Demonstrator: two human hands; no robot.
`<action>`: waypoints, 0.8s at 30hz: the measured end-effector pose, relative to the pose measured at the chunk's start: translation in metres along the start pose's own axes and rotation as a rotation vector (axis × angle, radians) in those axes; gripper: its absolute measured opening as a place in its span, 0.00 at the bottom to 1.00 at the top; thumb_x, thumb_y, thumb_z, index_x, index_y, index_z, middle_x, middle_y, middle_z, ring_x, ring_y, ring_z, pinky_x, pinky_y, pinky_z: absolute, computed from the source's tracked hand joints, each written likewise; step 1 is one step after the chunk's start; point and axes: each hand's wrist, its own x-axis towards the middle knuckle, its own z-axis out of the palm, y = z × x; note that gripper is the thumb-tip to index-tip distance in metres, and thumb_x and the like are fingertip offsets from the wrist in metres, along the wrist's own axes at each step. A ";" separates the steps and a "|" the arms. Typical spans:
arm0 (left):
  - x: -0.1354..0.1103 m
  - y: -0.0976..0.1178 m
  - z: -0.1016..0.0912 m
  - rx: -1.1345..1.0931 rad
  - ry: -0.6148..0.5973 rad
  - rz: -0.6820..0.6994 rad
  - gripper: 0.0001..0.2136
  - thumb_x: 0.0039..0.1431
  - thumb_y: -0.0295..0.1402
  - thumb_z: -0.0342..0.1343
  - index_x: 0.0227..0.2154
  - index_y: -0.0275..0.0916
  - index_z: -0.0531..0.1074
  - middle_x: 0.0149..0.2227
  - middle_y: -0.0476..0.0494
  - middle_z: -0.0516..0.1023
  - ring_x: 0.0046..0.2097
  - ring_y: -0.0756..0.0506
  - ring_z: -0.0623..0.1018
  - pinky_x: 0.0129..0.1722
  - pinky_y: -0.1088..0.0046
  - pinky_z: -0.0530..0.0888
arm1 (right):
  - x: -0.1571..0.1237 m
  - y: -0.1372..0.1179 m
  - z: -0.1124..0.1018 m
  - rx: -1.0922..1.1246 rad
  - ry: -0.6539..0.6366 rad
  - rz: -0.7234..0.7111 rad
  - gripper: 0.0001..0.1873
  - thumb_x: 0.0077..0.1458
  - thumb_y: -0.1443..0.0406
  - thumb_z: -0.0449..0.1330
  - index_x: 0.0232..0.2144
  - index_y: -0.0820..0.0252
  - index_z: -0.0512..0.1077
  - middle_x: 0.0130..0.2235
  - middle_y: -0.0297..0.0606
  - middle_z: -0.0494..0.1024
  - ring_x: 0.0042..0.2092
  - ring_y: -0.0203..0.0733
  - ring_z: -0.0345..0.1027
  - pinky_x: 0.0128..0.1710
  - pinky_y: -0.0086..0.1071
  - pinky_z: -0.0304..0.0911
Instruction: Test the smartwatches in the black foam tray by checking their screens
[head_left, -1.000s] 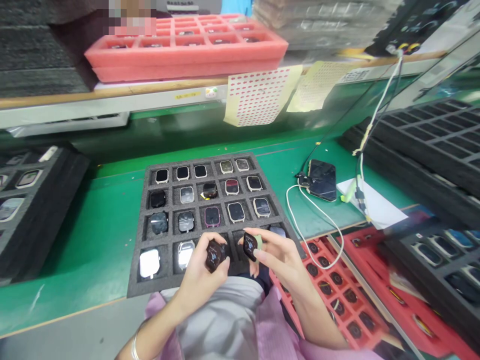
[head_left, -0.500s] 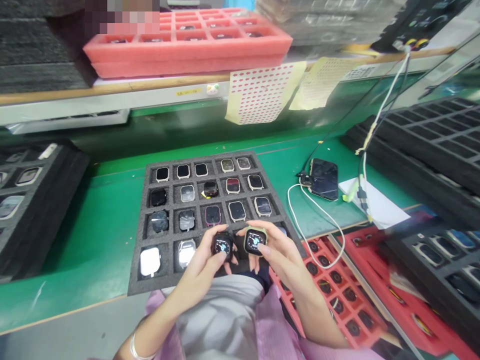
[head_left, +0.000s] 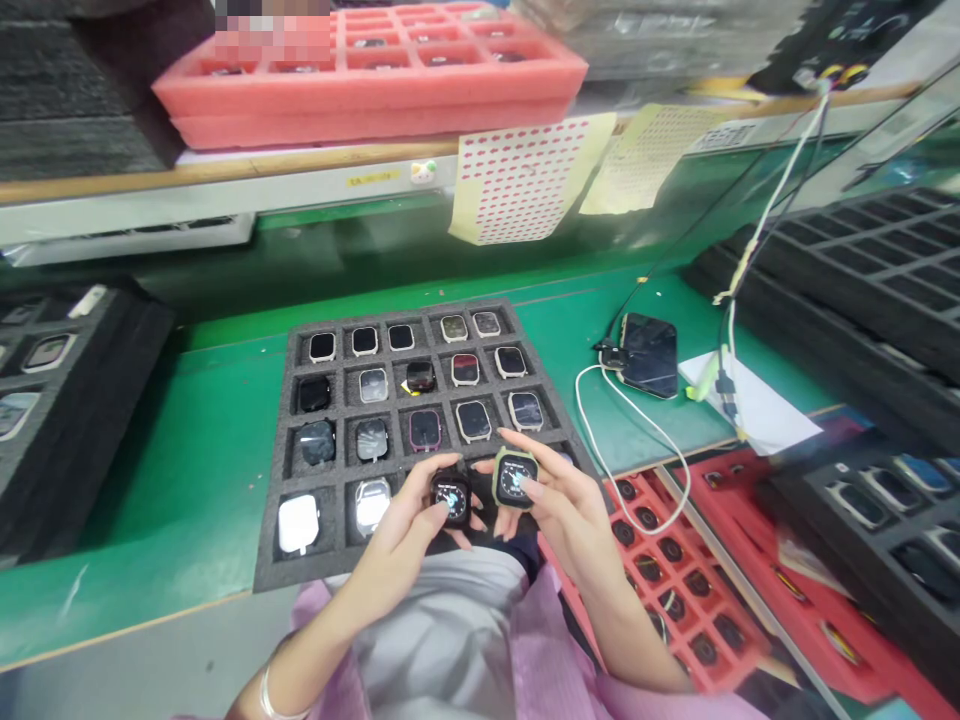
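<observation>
My left hand (head_left: 417, 510) is closed around a black smartwatch (head_left: 453, 490), its thumb against the lit screen. In my right hand (head_left: 559, 490) is a smartwatch with a pale green case (head_left: 513, 470), thumb also on its lit dial. Both watches are side by side, faces up, over the near edge of a dark grey foam tray (head_left: 337, 480). That tray has square pockets holding several watches, among them a purple-rimmed one (head_left: 425, 430), a red-screened one (head_left: 465, 369) and one with a bright white face (head_left: 298, 524). My hands hide some near-right pockets.
A dark phone (head_left: 649, 355) and a white cable (head_left: 637, 420) lie right of the tray. Red foam trays (head_left: 686, 625) stand lower right, with black foam trays (head_left: 847, 270) beyond. More black foam (head_left: 97, 420) is at left. A pink foam tray (head_left: 375, 110) sits on the shelf.
Both watches have shifted slightly to the right, and the green-cased one has tilted a little in my right hand. Both hands keep their hold.
</observation>
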 end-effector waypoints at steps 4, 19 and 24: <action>0.000 0.001 0.001 0.010 0.007 -0.009 0.17 0.65 0.32 0.46 0.56 0.42 0.60 0.46 0.40 0.73 0.44 0.42 0.76 0.38 0.67 0.77 | 0.000 0.000 0.001 -0.036 0.024 -0.011 0.22 0.58 0.62 0.59 0.55 0.59 0.66 0.41 0.45 0.80 0.23 0.39 0.72 0.21 0.31 0.69; 0.000 -0.001 -0.001 -0.057 -0.003 0.015 0.19 0.63 0.33 0.50 0.56 0.43 0.59 0.49 0.39 0.72 0.47 0.42 0.76 0.41 0.66 0.77 | 0.007 -0.010 -0.021 -0.648 -0.266 -0.100 0.35 0.57 0.67 0.61 0.63 0.53 0.54 0.44 0.42 0.75 0.39 0.46 0.74 0.38 0.42 0.73; 0.000 0.002 0.003 -0.108 0.026 0.003 0.17 0.63 0.34 0.52 0.53 0.41 0.61 0.44 0.39 0.74 0.43 0.43 0.78 0.39 0.68 0.77 | 0.009 -0.033 -0.041 -1.299 -0.292 -0.374 0.33 0.54 0.60 0.64 0.61 0.53 0.60 0.57 0.44 0.65 0.57 0.54 0.59 0.56 0.49 0.58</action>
